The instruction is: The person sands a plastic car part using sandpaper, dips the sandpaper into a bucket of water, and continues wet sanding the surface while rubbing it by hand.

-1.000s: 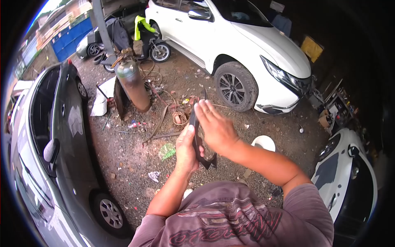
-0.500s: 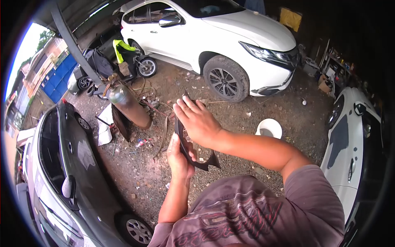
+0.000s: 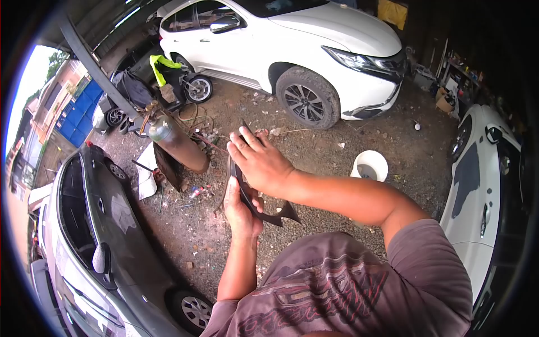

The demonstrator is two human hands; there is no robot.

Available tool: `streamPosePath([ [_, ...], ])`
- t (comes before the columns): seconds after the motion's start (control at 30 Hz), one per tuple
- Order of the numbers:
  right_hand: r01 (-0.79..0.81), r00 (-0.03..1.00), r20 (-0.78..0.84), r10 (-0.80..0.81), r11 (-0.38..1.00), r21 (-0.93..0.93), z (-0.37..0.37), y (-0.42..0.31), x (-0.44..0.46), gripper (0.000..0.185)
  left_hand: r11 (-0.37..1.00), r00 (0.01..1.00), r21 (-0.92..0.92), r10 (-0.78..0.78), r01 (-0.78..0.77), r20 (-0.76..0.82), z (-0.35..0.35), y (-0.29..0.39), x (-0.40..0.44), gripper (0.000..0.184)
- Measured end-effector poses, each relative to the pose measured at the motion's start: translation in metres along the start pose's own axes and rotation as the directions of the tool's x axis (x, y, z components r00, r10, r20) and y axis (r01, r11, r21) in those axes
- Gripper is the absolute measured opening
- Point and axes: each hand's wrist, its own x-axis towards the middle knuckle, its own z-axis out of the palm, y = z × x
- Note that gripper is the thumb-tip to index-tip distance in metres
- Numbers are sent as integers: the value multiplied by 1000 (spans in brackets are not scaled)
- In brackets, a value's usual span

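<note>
Nearest us, across the bottom of the frame, we see a faded brownish shirt [image 3: 342,292] with dark and red print. Just above it, near the middle, we find 2 bare hands at a dark curved part [image 3: 273,218]. The left hand [image 3: 241,212] has its grip wrapped around the part's middle stretch, thumb lying along it. The right hand [image 3: 263,167] is flat, its fingers extended against the upper stretch; we cannot tell how firmly they press. The part's lower end forks toward the right.

Beyond, we look down on gravel [image 3: 328,222]. A white bucket [image 3: 382,163] stands right of centre, with something grey inside. A grey car [image 3: 132,224] fills the lower left, and a white car [image 3: 477,180] with a dark patch lines the right edge.

Farther off, we see a rusty cylinder [image 3: 184,149] left of centre, a white SUV [image 3: 348,53] across the top, and a blue gate [image 3: 81,115] at upper left.
</note>
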Motion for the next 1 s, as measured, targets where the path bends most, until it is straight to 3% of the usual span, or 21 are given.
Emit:
streamPosePath([
  [0.1, 88, 996, 32, -87, 996, -27, -9, -14, -21, 63, 1000, 999, 8, -26, 26, -29, -3, -3, -3, 37],
  [0.13, 66, 997, 31, -69, 993, 95, -13, -25, -32, 63, 997, 954, -78, -18, -5, -299, 40, 7, -9, 37],
  [0.17, 72, 996, 41, -76, 993, 96, -11, -20, -30, 63, 996, 952, -87, -21, -6, -305, 28, 2, -6, 37],
  [0.23, 61, 996, 62, -60, 998, -10, -5, -4, -17, 62, 997, 998, -62, -42, 44, 37, -7, -6, -5, 38],
  [0.3, -80, 981, 181, 71, 996, 43, -5, 14, 3, 61, 996, 997, -67, -66, 62, -47, -6, -5, -7, 39],
  [0.4, -65, 993, 106, 59, 997, 52, 3, 36, -2, 58, 991, 999, -128, -43, 45, 21, -12, -1, -3, 48],
  [0.47, -86, 986, -118, 115, 970, 227, 3, 50, -9, 52, 971, 992, -209, -103, 116, 72, -20, -3, -8, 60],
  [0.5, -101, 949, -246, 197, 930, 354, 8, 60, -8, 52, 970, 993, -216, -98, 108, 59, -22, -3, -10, 60],
  [0.53, -358, 920, 15, 390, 826, 435, -25, 58, -4, 52, 960, 991, -253, -96, 117, 92, -23, -2, -12, 59],
  [0.57, -598, 801, 282, 529, 673, 435, -60, 56, 0, 54, 949, 988, -289, -91, 125, 127, -24, -2, -13, 59],
  [0.63, -485, 767, 214, 605, 330, 810, -39, 72, -8, 55, 948, 987, -294, -89, 125, 130, -26, 1, -13, 60],
  [0.67, -501, 705, 323, 632, 121, 857, -39, 77, -14, 50, 942, 984, -310, -81, 127, 157, -27, 2, -13, 60],
  [0.7, -500, 708, 322, 628, 126, 857, -40, 78, -17, 50, 936, 980, -326, -73, 131, 185, -28, 3, -13, 60],
  [0.77, -397, 683, 364, 633, -96, 913, -40, 81, -25, 48, 942, 980, -316, -56, 116, 193, -28, 3, -13, 61],
  [0.93, -350, 661, 365, 655, -161, 923, -52, 82, -35, 37, 968, 984, -249, 14, 30, 177, -21, 2, -16, 60],
  [1.0, -368, 701, 245, 670, 45, 929, -67, 77, -34, 35, 984, 967, -171, 86, -45, 240, -16, 6, -18, 59],
])
